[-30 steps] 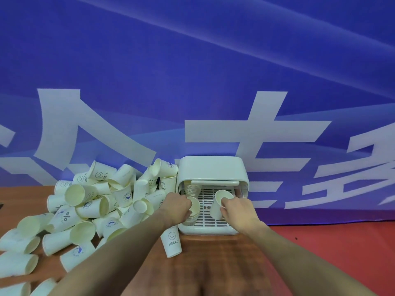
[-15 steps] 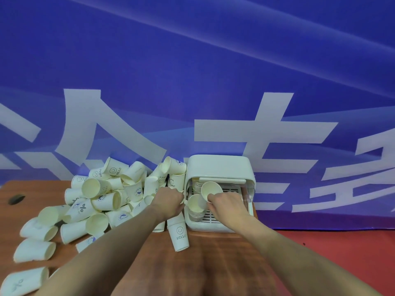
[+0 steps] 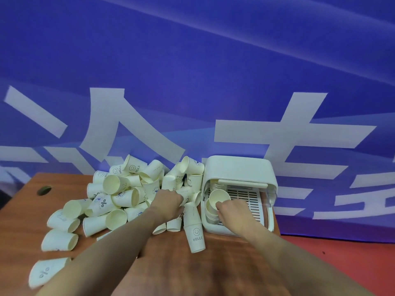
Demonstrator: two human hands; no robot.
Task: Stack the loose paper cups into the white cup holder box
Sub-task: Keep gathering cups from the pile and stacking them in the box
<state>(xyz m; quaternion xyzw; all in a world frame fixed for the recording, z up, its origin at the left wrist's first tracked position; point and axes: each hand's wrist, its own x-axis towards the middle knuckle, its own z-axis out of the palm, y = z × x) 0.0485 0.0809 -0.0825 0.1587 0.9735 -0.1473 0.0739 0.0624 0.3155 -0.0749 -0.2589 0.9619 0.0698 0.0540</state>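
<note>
While the right hand (image 3: 229, 208) has carried its paper cup (image 3: 219, 196) from the box's middle onto the nested stack (image 3: 210, 212) at the left of the white cup holder box (image 3: 239, 167), grip still pinching the rim, the left hand (image 3: 168, 200) has left the box for the loose pile (image 3: 119, 195) on the table (image 3: 213, 263), grip curled on another cup; one more cup is nearly stacked.

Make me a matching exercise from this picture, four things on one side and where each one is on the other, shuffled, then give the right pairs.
Things:
1. right hand
2. left hand
3. HELLO cup
4. round hole

Places:
A. far left part of the wooden table
B. at the cup pile
C. inside the white cup holder box, holding a cup
D. on the table just in front of the box's left corner

Pairs: 1-C, 2-B, 3-D, 4-A
</note>
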